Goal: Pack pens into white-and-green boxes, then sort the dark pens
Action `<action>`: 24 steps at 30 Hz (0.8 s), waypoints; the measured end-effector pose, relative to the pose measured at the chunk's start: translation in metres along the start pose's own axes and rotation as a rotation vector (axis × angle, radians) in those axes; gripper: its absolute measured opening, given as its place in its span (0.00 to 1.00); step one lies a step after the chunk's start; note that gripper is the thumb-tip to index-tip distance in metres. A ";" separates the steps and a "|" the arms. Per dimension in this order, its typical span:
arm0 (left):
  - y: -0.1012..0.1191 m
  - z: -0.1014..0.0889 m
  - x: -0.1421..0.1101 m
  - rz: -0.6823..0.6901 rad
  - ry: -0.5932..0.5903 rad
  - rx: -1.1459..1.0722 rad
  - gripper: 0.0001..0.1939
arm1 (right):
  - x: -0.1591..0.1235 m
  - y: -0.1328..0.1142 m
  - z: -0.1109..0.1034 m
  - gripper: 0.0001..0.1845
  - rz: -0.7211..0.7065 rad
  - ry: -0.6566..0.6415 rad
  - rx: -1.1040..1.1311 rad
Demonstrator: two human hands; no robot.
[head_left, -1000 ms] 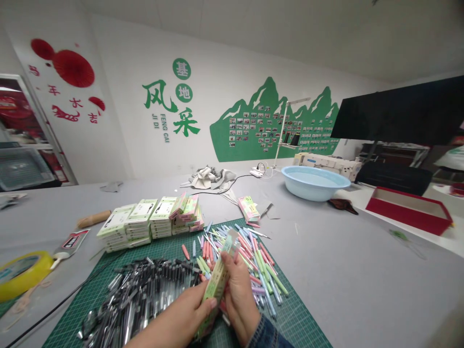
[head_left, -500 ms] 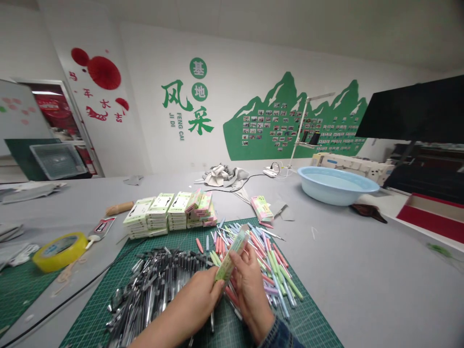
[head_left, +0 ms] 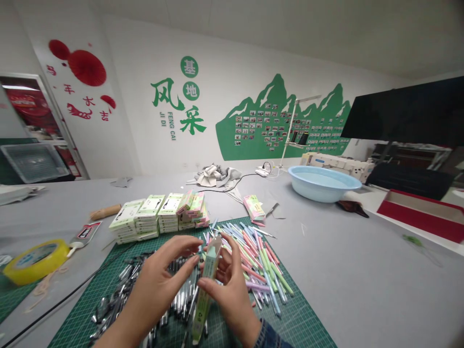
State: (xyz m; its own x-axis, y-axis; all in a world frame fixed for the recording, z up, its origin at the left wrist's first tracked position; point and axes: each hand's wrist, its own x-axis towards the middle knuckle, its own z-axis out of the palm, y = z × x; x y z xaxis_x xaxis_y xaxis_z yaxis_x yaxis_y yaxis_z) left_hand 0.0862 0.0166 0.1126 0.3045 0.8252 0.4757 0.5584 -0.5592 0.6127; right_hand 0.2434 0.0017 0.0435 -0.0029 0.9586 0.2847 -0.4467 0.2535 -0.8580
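My right hand point(head_left: 228, 290) grips a long, narrow pale green box point(head_left: 205, 290), held on edge above the green cutting mat point(head_left: 293, 314). My left hand point(head_left: 161, 278) is at the box's left side, fingers curled with the fingertips touching near its upper end. Under my left hand lies a heap of black pens point(head_left: 145, 290). A heap of pastel pink, green and blue pens point(head_left: 257, 261) lies to the right of my hands.
Stacks of green-and-white boxes point(head_left: 159, 217) stand at the mat's far edge, one more box point(head_left: 253, 208) beyond. Yellow tape roll point(head_left: 36, 261), glue tube point(head_left: 85, 232), and a wooden handle point(head_left: 105, 211) lie left. Light blue basin point(head_left: 321, 182) and red tray point(head_left: 420, 215) sit right.
The box has been turned more upright and raised. My left hand has lifted from the box's lower part to its upper end, fingers spread wider.
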 end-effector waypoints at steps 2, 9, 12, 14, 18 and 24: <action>0.004 -0.001 -0.002 0.141 0.051 0.033 0.10 | -0.003 -0.001 0.003 0.48 -0.014 -0.018 -0.080; 0.007 -0.002 -0.008 0.287 -0.016 0.259 0.11 | -0.007 0.007 0.003 0.39 -0.081 0.025 -0.309; 0.009 -0.007 -0.006 0.227 -0.120 0.225 0.09 | -0.007 0.007 0.003 0.38 -0.107 0.026 -0.352; 0.011 -0.008 -0.005 0.191 -0.156 0.119 0.09 | -0.008 0.005 0.003 0.38 -0.098 0.006 -0.365; 0.012 -0.005 -0.002 0.027 -0.079 -0.276 0.23 | -0.011 0.003 0.007 0.41 -0.116 -0.027 -0.365; 0.010 -0.005 0.000 -0.166 -0.201 -0.373 0.19 | -0.015 0.009 0.006 0.53 -0.163 -0.004 -0.447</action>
State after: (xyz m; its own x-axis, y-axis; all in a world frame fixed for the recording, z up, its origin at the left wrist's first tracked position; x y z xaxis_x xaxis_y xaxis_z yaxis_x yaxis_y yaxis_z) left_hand 0.0879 0.0101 0.1219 0.3985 0.8846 0.2421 0.3078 -0.3777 0.8733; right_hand 0.2339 -0.0111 0.0340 0.0311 0.9012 0.4323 -0.0133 0.4328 -0.9014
